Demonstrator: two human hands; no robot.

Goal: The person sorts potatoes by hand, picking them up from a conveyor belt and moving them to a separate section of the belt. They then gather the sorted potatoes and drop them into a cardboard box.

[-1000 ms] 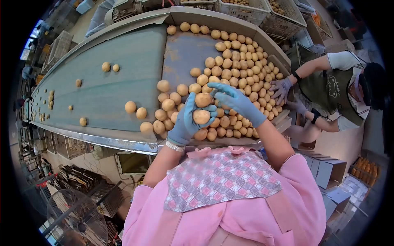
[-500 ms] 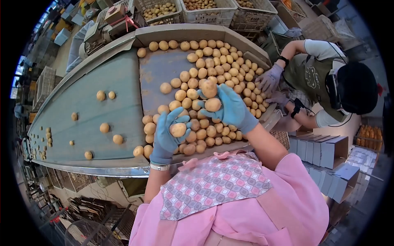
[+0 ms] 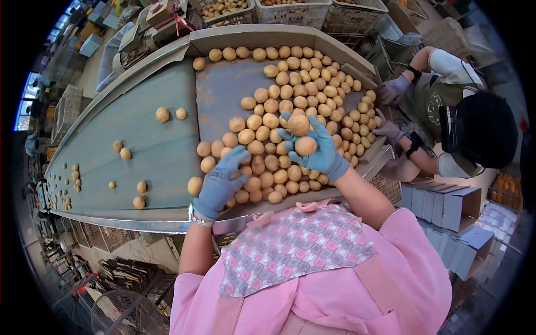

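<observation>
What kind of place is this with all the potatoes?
Most likely a potato sorting or packing plant. Loose potatoes lie heaped on a long conveyor belt, the gloved right hand holds two of them, and crates of more potatoes and cardboard boxes stand nearby.

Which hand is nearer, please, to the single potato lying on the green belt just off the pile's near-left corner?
Left. The left hand lies right beside that potato, just to its right; the right hand, holding two potatoes, is across the pile.

hands (image 3: 219, 181) 2 | co-worker's hands (image 3: 395, 89) 2 | potatoes (image 3: 305, 146) in right hand (image 3: 324, 161) 2 | heaped potatoes (image 3: 301, 89) uncounted
</observation>
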